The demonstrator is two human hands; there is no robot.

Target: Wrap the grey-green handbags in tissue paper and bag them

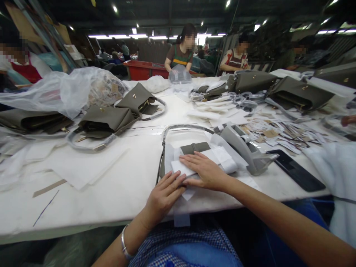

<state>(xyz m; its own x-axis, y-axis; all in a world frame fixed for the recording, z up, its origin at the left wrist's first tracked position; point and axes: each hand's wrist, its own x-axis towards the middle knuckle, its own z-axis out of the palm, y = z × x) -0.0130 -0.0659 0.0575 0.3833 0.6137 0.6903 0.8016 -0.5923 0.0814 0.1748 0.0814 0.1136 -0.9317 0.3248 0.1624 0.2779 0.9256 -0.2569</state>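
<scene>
White-covered table [94, 200], olive bag [194, 148] lying near its front edge.
Watching remotely, I see a grey tape dispenser [236, 144] beside the bag; right hand [207, 172] flat on white paper [176, 166] atop it, left hand [162, 198] flat at the paper's near edge, neither clasping anything I can make out. I judge uneven pressure could skew or crease the paper; a sideways nudge, snag the strap [189, 126].
</scene>
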